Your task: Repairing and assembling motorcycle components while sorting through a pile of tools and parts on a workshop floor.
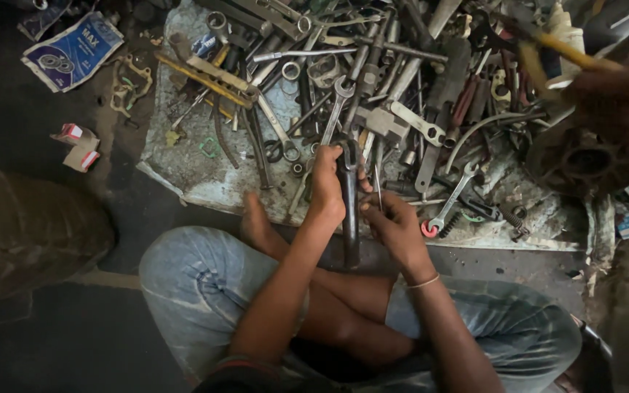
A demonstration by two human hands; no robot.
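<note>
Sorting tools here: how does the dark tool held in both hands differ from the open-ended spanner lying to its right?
The dark tool is thick, blackish and upright, gripped by the left hand and the right hand. The spanner is slimmer, bright silver, lies slanted on the mat, and nobody touches it. Both are long metal hand tools.
</note>
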